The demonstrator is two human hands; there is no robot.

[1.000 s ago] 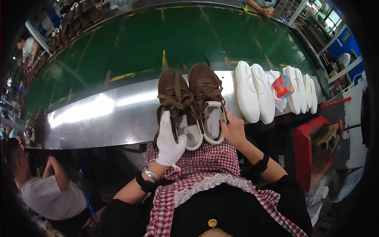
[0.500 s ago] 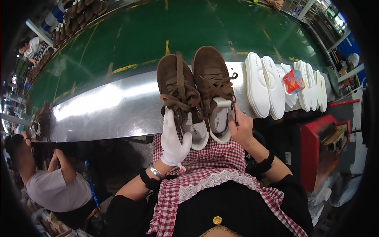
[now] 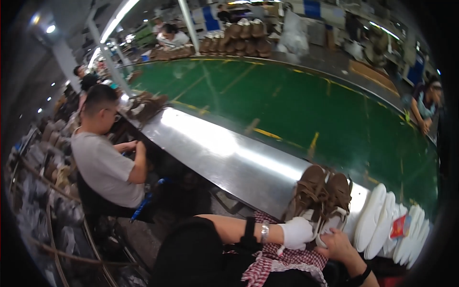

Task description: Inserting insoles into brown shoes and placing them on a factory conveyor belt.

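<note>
A pair of brown lace-up shoes with pale insoles lies side by side on the metal ledge, toes pointing away: the left shoe [image 3: 310, 189] and the right shoe [image 3: 338, 191]. My left hand [image 3: 297, 233], in a white glove, is closed at the heel of the left shoe, its fingertips partly hidden. Bare, my right hand [image 3: 337, 245] grips the heel of the right shoe, with fingers over the collar by the insole. Loose laces hang across the tops of both shoes.
White shoe soles [image 3: 370, 221] stand to the right, with a red packet [image 3: 398, 226] among them. Beyond the metal ledge [image 3: 215, 155] runs a green conveyor belt [image 3: 287, 103]. A co-worker in a grey shirt [image 3: 105, 167] sits at left. More brown shoes [image 3: 148, 105] lie farther along.
My view has swung up and left, so the shoes and hands now appear at lower right. My left hand has moved from the left shoe's side back to its heel.
</note>
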